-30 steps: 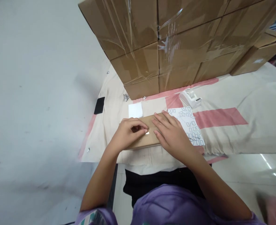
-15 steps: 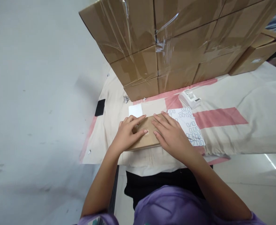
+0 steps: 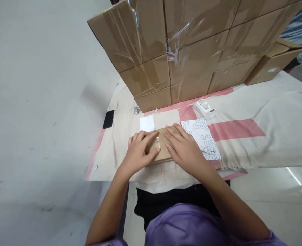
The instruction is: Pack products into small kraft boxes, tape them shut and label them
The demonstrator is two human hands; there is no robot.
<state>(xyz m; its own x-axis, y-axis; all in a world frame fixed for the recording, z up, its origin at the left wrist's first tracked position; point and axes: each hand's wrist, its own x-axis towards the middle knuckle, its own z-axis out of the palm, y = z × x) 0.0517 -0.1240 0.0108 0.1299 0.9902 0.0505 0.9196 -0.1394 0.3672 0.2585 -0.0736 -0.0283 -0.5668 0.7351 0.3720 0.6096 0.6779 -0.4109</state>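
A small flat cardboard box [image 3: 161,139] lies on the cloth-covered table in front of me. My left hand [image 3: 140,148] rests over its left end, thumb and index finger stretched apart on the top face. Between them a shiny spot, perhaps clear tape [image 3: 157,140], catches the light. On the right part of the box my right hand [image 3: 183,147] lies flat, fingers spread and pointing to the far left. Both palms cover much of the box, so its ends are hidden.
Beyond my hands stands a tall stack of film-wrapped cartons [image 3: 151,77], with an open carton [image 3: 271,65] at its right. A white tape dispenser [image 3: 204,109], a sheet with drawn small rectangles [image 3: 200,135], a white paper [image 3: 147,123] and a black flat object [image 3: 108,119] lie around.
My left hand has shifted slightly on the box, and a shiny spot now shows between its thumb and index finger. My right hand stays spread on the box. The view has moved a little.
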